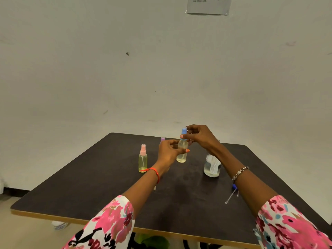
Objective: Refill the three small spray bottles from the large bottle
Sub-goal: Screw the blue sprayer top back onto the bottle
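Observation:
My left hand (168, 153) grips the body of a small blue-capped spray bottle (182, 155), held upright above the dark table (107, 187). My right hand (199, 135) pinches its blue cap (184, 132) from the right. Pale yellowish liquid shows in this bottle. A pink-capped spray bottle (143, 159) with yellow liquid stands to the left. Only the top of a purple-capped bottle (162, 139) peeks out behind my left hand. The large clear bottle (212, 166) stands on the right, partly hidden by my right forearm.
A small blue-tipped piece with a thin tube (232, 194) lies on the table near my right forearm. A paper sheet (208, 5) hangs on the wall. A white object (59, 225) rests on the floor under the table's left edge.

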